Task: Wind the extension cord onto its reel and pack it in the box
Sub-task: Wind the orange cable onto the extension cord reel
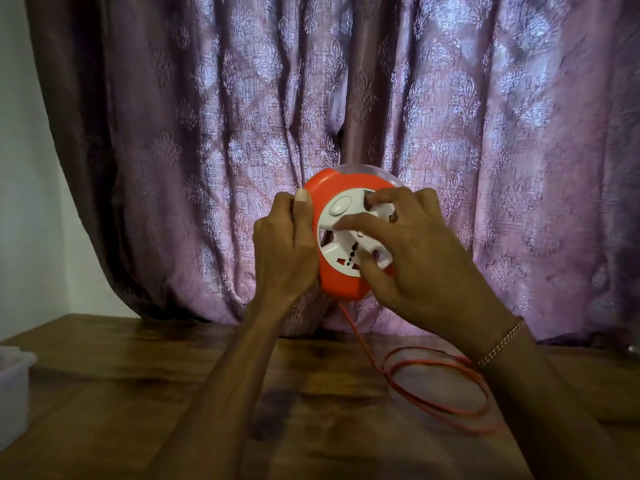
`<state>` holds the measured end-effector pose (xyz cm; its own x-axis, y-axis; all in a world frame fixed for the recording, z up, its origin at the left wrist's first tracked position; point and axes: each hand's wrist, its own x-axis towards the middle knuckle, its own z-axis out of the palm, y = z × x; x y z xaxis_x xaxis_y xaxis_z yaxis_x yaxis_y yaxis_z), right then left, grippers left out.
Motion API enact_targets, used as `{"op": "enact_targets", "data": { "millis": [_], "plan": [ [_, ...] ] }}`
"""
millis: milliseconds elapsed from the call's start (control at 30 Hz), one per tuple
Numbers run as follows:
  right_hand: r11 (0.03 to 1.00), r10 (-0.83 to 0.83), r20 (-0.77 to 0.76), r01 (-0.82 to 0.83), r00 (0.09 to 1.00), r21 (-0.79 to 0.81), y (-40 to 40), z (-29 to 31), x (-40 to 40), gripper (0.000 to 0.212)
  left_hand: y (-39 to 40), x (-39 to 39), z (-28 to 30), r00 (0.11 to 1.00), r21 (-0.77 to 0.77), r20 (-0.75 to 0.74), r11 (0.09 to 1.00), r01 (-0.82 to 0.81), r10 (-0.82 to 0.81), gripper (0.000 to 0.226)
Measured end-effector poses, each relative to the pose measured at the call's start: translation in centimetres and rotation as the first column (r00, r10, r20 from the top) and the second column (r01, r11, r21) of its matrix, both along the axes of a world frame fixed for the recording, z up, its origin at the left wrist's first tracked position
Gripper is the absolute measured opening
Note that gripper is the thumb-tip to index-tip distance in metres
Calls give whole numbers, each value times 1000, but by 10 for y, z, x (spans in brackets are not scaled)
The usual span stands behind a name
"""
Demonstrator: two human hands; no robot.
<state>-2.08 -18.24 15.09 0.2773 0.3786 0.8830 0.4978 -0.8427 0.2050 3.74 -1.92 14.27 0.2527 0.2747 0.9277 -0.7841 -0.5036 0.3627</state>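
We see a reel [346,237] of smooth, glossy orange plastic with a white plastic face, its rim at twelve o'clock looking clear. The cord [440,386] trailing toward five o'clock has a thin, smooth orange sheath. Beneath it, the table [138,393] is dark polished wood with a soft sheen and visible grain. Behind, the curtain [485,133] is woven mauve cloth with a raised, shimmering pattern. At nine o'clock, a box [14,382] looks like translucent, matt white plastic. A bracelet [502,342] glints like metal beads.

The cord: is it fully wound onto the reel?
No. The cord hangs from the reel and lies in loose loops on the table.
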Motion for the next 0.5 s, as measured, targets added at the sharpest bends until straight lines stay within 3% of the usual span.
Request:
{"op": "enact_targets", "data": {
  "millis": [167,500],
  "plan": [
    [990,-107,-41,103,993,-94,1,0,2,58,2,1,1,1000,4,16,1000,14,-15,38],
    [986,-165,27,164,986,29,5,-3,-2,53,-1,2,-1,999,40,45,999,0,-2,37]
  ]
}}
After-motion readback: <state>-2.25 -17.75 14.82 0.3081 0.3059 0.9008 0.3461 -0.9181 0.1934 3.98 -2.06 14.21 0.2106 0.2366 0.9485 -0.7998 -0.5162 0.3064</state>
